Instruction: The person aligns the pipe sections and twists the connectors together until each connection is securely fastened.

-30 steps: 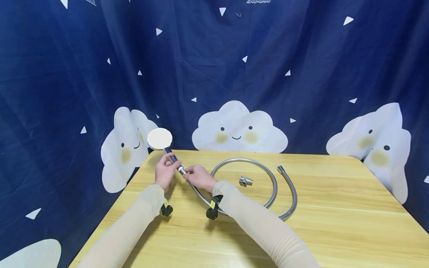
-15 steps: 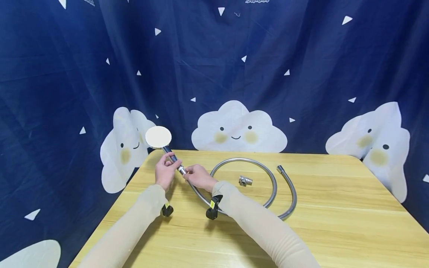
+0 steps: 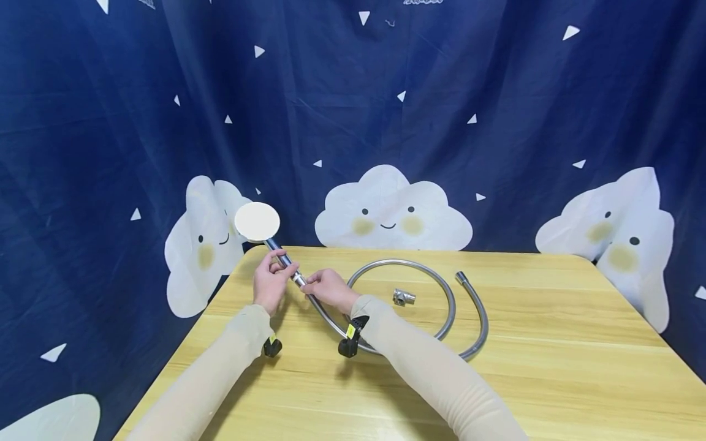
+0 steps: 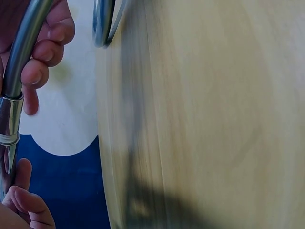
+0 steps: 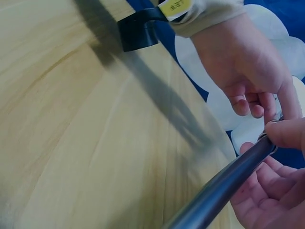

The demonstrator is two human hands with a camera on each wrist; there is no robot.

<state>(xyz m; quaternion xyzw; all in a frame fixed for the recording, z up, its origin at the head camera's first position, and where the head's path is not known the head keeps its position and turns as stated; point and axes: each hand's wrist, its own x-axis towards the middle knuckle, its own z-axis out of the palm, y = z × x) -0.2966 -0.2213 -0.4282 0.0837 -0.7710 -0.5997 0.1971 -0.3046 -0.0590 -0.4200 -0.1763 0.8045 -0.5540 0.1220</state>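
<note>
A handheld shower head (image 3: 257, 222) with a round, bright white face points up and to the left over the table's far left corner. My left hand (image 3: 270, 286) pinches its chrome handle between thumb and fingers. Just below, my right hand (image 3: 331, 289) grips the hose end at the chrome connector (image 4: 10, 114), which lines up with the handle. A pale ring shows between handle and connector in the left wrist view. The grey shower hose (image 5: 228, 183) runs down from my right fingers and loops across the table.
Inside the hose loop lies a small chrome tee-shaped fitting (image 3: 404, 297). The hose's other end (image 3: 462, 278) rests to the right of it. The wooden table (image 3: 551, 343) is backed by a dark blue curtain (image 3: 353, 122) with cloud prints.
The shower head's face has tipped up and slightly left. Both hands stay in nearly the same place, still holding handle and hose end.
</note>
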